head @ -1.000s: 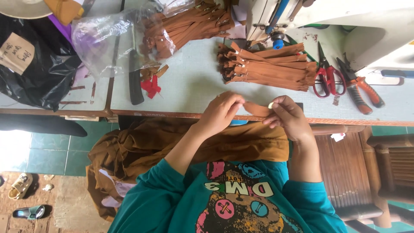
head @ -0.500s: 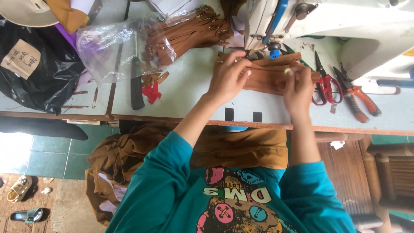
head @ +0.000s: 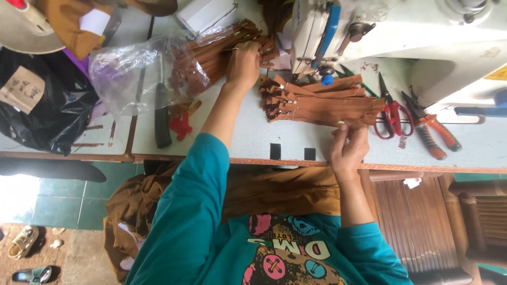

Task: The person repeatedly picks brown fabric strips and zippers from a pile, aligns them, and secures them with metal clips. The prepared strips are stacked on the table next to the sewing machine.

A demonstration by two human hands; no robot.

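While your left hand stretches out toward eleven o'clock and closes its fingers on the bundle of brown zippers spilling from the clear plastic bag, your right hand sits much nearer you, at about one o'clock, pinching the near edge of the second stack of brown zippers between thumb and fingertips. That stack lies between your two hands, its long axis running from nine to three o'clock along the pale table, with the metal pulls gathered at the nine o'clock end and the tape ends fanned toward three. The tapes look flat, limp and evenly tan. Red-handled scissors and orange-handled pliers lie just past the stack at three o'clock, under the white sewing machine.
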